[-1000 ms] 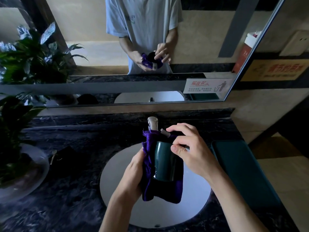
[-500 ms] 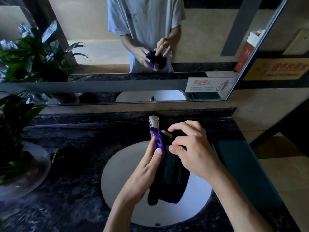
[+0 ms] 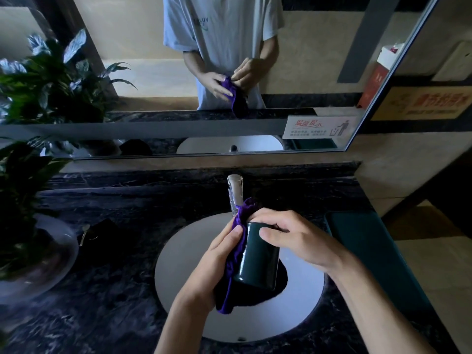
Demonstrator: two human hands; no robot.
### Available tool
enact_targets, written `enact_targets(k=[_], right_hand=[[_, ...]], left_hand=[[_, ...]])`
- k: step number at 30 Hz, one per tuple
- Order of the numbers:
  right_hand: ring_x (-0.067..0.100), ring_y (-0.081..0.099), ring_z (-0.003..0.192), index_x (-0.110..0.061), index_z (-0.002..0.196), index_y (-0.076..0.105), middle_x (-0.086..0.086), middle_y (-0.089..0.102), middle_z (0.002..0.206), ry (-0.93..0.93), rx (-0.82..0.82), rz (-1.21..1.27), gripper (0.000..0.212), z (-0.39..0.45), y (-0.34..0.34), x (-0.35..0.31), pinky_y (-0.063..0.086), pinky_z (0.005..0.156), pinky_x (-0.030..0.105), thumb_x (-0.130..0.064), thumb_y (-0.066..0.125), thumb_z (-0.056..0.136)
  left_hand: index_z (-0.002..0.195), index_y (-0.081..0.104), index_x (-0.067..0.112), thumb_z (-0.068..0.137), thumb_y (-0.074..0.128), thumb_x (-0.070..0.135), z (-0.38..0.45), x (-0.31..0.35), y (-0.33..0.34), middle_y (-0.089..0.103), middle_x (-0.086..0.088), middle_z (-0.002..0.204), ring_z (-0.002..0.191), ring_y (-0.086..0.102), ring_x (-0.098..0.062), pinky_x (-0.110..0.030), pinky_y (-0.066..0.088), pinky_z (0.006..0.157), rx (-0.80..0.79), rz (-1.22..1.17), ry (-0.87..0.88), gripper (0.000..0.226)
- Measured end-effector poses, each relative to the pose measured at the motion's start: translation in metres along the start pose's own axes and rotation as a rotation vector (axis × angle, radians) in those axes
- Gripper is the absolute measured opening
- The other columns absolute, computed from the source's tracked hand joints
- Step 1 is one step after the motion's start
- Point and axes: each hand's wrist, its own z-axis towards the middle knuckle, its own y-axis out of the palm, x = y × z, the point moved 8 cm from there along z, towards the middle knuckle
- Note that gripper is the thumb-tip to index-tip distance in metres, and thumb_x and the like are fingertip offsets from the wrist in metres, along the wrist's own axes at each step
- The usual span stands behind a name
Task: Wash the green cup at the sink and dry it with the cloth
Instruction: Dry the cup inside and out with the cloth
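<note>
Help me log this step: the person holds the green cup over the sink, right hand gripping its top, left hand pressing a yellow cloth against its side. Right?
Not quite: in the head view the cloth is purple, not yellow. The rest holds: the green cup is over the sink, the right hand grips its top, and the left hand presses the cloth to its side.

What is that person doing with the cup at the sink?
The person is drying a green cup with a purple cloth, holding both over the white sink. The left hand presses the cloth against the cup's side and bottom. The right hand grips the cup near its top. No water is coming out of the faucet, so the washing part looks finished.
</note>
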Motion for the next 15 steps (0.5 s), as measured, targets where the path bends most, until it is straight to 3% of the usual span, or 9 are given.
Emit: enact_targets(k=[2,4,6,9,11,12,14,15], right_hand=[[0.031,0.069,0.101,-0.011,0.107,0.074,0.018,0.073,0.108,0.021,0.027,-0.021,0.025,0.002,-0.002,0.000,0.052,0.089,0.057,-0.024,0.055,0.098],[0.015,0.064,0.081,-0.013,0.087,0.073,0.012,0.072,0.083,0.000,0.103,-0.073,0.021,0.005,-0.005,-0.001,0.051,0.076,0.047,-0.024,0.057,0.095],[0.006,0.048,0.063,-0.022,0.064,0.058,-0.007,0.054,0.062,-0.007,0.177,-0.197,0.031,0.007,-0.004,0.000,0.039,0.061,0.033,-0.021,0.059,0.095],[0.007,0.034,0.053,-0.016,0.057,0.040,-0.008,0.038,0.054,-0.014,0.307,-0.389,0.046,0.012,-0.002,0.002,0.028,0.053,0.031,-0.012,0.060,0.098],[0.006,0.031,0.053,-0.018,0.057,0.037,-0.009,0.035,0.054,-0.038,0.325,-0.354,0.047,0.012,-0.001,0.002,0.025,0.052,0.029,-0.013,0.058,0.099],[0.007,0.033,0.056,-0.016,0.059,0.040,-0.008,0.037,0.057,-0.050,0.302,-0.224,0.043,0.012,0.000,0.005,0.025,0.054,0.029,-0.015,0.056,0.099],[0.012,0.040,0.066,-0.007,0.068,0.053,-0.001,0.045,0.067,-0.084,0.256,0.167,0.034,0.010,0.004,0.009,0.030,0.059,0.031,-0.021,0.055,0.098],[0.013,0.044,0.068,-0.006,0.072,0.060,0.001,0.050,0.069,-0.096,0.245,0.338,0.031,0.008,0.005,0.011,0.033,0.060,0.030,-0.024,0.057,0.097]], left_hand=[[0.148,0.059,0.036,0.102,0.062,0.043,-0.001,-0.005,-0.001,0.066,-0.011,0.147,0.134,0.063,-0.032,-0.042,0.053,0.109,0.019,-0.001,-0.014,0.046],[0.146,0.057,0.050,0.103,0.056,0.042,-0.001,-0.005,0.000,0.065,0.007,0.149,0.138,0.061,-0.017,-0.034,0.050,0.112,0.059,0.075,0.025,0.044],[0.144,0.049,0.061,0.102,0.052,0.044,-0.002,0.002,0.010,0.056,0.032,0.150,0.143,0.050,0.002,-0.022,0.042,0.116,0.034,0.247,0.114,0.045],[0.149,0.033,0.063,0.106,0.046,0.048,-0.002,0.004,0.022,0.039,0.049,0.151,0.146,0.033,0.017,-0.003,0.031,0.112,-0.016,0.401,0.170,0.047],[0.144,0.041,0.069,0.102,0.052,0.056,0.000,0.005,0.017,0.045,0.041,0.154,0.147,0.038,0.011,-0.012,0.035,0.115,-0.013,0.293,0.154,0.046],[0.145,0.047,0.065,0.099,0.057,0.056,0.000,0.005,0.012,0.052,0.029,0.156,0.147,0.045,0.002,-0.022,0.039,0.117,-0.014,0.197,0.130,0.048],[0.145,0.063,0.039,0.091,0.076,0.050,0.001,-0.001,0.006,0.068,0.000,0.146,0.132,0.065,-0.018,-0.037,0.053,0.106,0.002,-0.073,0.006,0.057],[0.136,0.073,0.025,0.081,0.088,0.050,0.002,-0.006,0.006,0.076,-0.010,0.133,0.118,0.074,-0.023,-0.039,0.060,0.095,-0.016,-0.230,-0.056,0.062]])
